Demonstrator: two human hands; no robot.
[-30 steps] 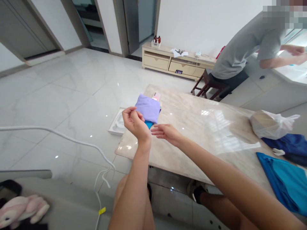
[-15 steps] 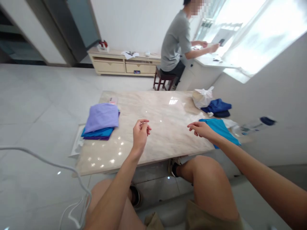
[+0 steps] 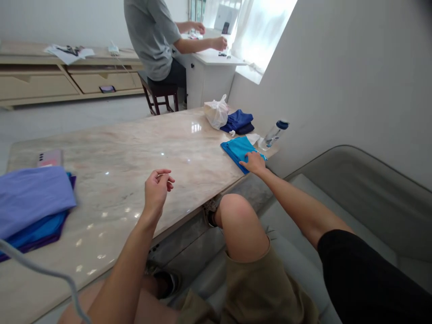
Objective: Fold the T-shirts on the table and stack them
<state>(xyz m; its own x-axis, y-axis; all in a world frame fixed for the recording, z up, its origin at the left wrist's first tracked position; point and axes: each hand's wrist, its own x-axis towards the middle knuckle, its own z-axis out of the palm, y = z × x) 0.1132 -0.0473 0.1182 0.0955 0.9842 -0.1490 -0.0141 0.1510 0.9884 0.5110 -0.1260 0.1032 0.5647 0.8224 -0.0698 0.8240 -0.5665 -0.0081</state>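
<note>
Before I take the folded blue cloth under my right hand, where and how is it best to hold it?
Probably by its near edge: the right hand could come from the near side, thumb under the layers, fingers on top. The folded blue cloth lies flat by the front edge of the table, while navy fabric and a water bottle sit beyond it.
</note>
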